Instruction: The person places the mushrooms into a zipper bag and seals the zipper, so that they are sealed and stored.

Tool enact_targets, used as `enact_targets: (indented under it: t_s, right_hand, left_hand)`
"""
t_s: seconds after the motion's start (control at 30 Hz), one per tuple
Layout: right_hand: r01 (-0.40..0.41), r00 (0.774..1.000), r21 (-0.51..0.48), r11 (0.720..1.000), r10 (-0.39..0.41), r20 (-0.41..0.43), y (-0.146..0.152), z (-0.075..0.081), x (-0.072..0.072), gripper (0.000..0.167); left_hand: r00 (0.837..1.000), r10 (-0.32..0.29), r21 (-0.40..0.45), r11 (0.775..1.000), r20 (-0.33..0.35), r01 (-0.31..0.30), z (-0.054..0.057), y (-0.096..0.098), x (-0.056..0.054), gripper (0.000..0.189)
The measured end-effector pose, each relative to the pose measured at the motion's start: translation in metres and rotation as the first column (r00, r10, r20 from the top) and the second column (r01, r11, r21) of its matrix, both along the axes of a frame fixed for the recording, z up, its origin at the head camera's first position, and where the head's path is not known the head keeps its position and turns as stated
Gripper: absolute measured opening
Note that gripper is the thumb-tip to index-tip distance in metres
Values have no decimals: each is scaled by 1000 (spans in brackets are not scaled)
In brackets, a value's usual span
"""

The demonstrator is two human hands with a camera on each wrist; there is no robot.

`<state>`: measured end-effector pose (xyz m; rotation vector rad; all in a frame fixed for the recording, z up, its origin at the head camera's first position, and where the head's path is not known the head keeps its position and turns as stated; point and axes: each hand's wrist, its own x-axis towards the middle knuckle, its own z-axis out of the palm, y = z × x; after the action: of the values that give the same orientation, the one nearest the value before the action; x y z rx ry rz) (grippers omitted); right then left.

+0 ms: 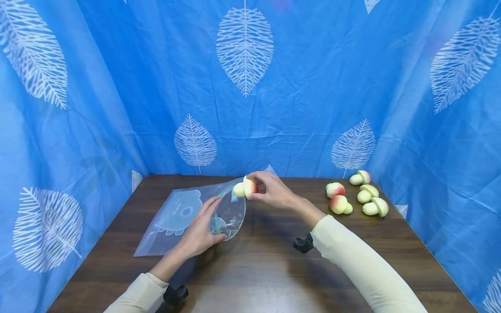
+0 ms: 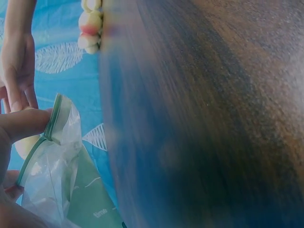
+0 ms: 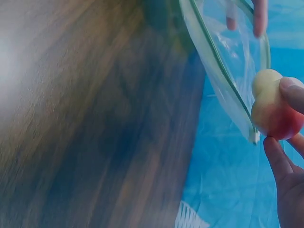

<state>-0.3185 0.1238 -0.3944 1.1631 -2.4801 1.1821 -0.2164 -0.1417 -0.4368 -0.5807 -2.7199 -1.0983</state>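
Rightward of bag (image 1: 172, 217), five mushrooms (image 1: 365, 197) on table (image 1: 266, 274); curtain (image 1: 289, 95) behind.

Plain cream sleeves (image 1: 360, 261) are partly covering both arms (image 1: 307, 210), and by each cuff (image 1: 319, 222) a small, blocky black device (image 1: 303, 244) is sticking out.

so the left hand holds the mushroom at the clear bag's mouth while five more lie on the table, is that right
Not the left hand: the head view shows the right hand holding the mushroom at the mouth of the clear bag; the rest stands.
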Motion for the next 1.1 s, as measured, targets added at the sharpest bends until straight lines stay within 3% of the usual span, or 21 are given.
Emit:
enact_targets:
  t_s: [0.3, 0.53, 0.93, 1.1]
  right_hand:
    - [15, 996, 134, 991, -3, -84, -21, -4, 0, 46]
    - [38, 986, 246, 969, 3, -164, -30, -7, -1, 50]
    - [-15, 950, 250, 968, 92, -299, -43, -2, 5, 51]
    - [7, 950, 268, 963, 78, -303, -43, -4, 3, 51]
  left_hand:
    - [999, -8, -6, 1000, -52, 8, -2, 0, 0, 105]
    - [999, -16, 10, 1000, -52, 17, -3, 0, 0, 105]
    - [998, 12, 12, 1000, -57, -11, -2, 1, -2, 106]
    - [997, 17, 17, 1000, -74, -16, -3, 1, -3, 106]
